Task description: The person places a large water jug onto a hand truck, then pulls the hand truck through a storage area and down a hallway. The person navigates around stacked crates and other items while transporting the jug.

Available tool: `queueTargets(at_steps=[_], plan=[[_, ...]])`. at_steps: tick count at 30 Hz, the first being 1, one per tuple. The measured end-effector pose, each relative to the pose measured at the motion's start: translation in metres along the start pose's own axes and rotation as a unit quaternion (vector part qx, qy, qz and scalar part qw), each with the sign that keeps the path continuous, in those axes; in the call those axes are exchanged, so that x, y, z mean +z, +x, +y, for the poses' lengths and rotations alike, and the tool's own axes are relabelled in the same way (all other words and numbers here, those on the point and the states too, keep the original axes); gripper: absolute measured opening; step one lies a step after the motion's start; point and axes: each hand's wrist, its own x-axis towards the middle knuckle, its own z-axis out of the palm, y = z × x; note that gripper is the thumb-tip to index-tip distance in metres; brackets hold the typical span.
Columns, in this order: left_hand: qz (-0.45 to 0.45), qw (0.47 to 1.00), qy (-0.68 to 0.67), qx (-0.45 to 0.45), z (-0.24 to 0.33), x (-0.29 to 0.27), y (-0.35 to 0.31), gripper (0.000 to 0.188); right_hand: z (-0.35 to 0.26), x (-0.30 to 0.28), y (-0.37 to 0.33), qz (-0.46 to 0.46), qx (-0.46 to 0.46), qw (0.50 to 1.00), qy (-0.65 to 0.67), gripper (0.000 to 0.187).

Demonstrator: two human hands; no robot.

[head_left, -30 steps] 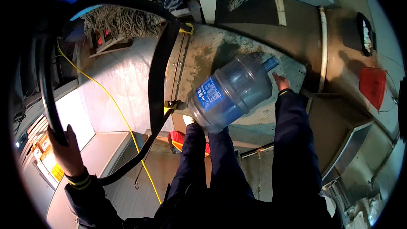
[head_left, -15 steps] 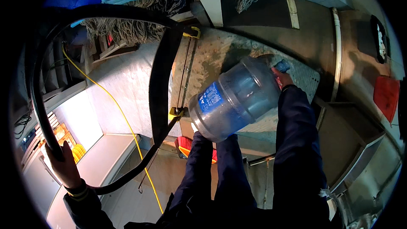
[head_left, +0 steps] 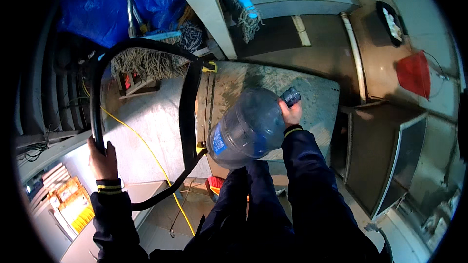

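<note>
My left hand [head_left: 103,160] is closed round the black curved push handle [head_left: 96,102] of a platform trolley. Yellow brackets join this handle to the worn, stained metal deck [head_left: 307,85]. In my right hand [head_left: 291,113] is the neck of a large clear blue water jug [head_left: 248,122], tilted with its capped neck to the upper right. A blue label shows on its lower side. The jug is over the trolley deck's near edge, close in front of my legs; whether its base touches the deck I cannot tell.
A yellow cord [head_left: 141,139] runs across the floor at the left. String mops [head_left: 146,63] and blue plastic sheeting [head_left: 92,17] are at the far left. A brown open cabinet [head_left: 373,151] stands on the right, with a red bucket [head_left: 414,74] beyond. A white pipe [head_left: 355,58] crosses behind the deck.
The whole view has shifted. My right hand and the jug have come leftward, and the jug is now closer to the trolley handle. Both hands keep their holds.
</note>
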Motion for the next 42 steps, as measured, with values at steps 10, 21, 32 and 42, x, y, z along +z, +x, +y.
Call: queueTargets(at_steps=[10, 21, 32, 42], plan=[[-0.072, 0.997, -0.034, -0.026, 0.026, -0.011, 0.008, 0.048, -0.185, -0.167, -0.047, 0.281, -0.049, 0.915, 0.284, 0.026], [-0.040, 0.992, -0.108, 0.054, -0.025, 0.065, 0.030, 0.068, -0.294, -0.387, -0.074, 0.264, -0.039, 0.770, 0.579, 0.054], [-0.008, 0.993, -0.076, -0.087, 0.030, 0.008, -0.087, 0.070, -0.263, -0.548, 0.003, 0.315, -0.049, 0.719, 0.618, 0.054], [-0.125, 0.982, -0.123, -0.070, 0.048, 0.007, -0.158, 0.062, -0.247, -0.565, 0.048, 0.310, -0.014, 0.734, 0.604, 0.054]])
